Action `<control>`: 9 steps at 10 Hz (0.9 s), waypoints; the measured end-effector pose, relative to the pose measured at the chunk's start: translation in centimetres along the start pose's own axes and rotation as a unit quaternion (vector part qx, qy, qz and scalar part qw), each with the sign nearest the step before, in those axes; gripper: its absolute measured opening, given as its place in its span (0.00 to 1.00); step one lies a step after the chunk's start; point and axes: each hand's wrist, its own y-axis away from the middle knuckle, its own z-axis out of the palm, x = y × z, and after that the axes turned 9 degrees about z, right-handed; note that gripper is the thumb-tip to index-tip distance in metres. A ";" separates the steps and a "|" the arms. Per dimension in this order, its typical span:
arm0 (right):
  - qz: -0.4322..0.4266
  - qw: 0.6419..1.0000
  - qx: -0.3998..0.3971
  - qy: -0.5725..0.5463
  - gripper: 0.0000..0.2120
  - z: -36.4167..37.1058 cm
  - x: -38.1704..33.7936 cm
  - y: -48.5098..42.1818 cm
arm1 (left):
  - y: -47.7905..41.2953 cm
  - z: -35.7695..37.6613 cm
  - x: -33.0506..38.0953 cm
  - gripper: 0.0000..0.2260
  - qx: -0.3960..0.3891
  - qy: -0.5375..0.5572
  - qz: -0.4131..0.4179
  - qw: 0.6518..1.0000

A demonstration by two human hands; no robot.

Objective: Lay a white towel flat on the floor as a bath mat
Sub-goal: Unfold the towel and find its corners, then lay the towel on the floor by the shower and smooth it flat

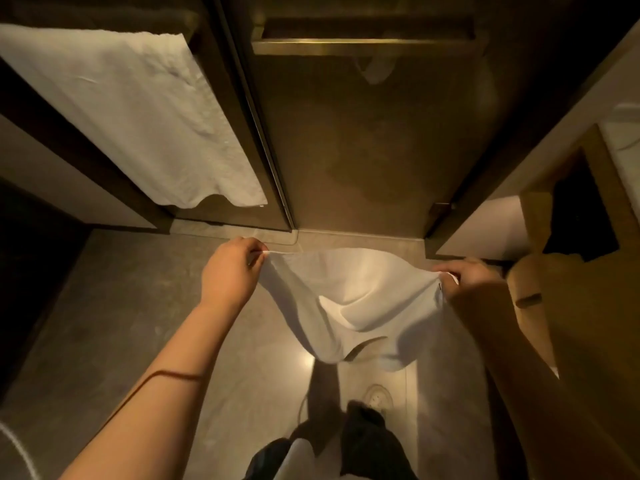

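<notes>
A white towel (353, 299) hangs spread between my two hands, sagging in the middle above the grey tiled floor (114, 323). My left hand (230, 268) pinches its left top corner. My right hand (474, 277) grips the right top corner. The towel's lower edge droops toward my legs and is off the floor, just in front of the glass shower door's threshold.
A second white towel (131, 116) hangs on a rail at the upper left. The glass shower door (363, 133) with a brass handle bar (363, 46) stands ahead. A wooden vanity cabinet (571, 289) is on the right. A round floor drain (377, 396) lies near my feet.
</notes>
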 end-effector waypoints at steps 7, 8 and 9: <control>0.052 0.997 0.015 0.062 0.07 35.3 17.4 -21.5 | -16.8 38.6 -19.5 0.03 -0.028 0.033 0.055 0.998; 0.040 0.996 0.002 0.077 0.08 44.1 23.5 -22.6 | -16.3 48.3 -23.9 0.03 -0.049 0.037 0.052 0.997; 0.006 0.994 -0.015 0.106 0.13 50.9 27.9 -23.2 | -16.0 56.0 -27.6 0.03 -0.074 0.053 0.063 0.994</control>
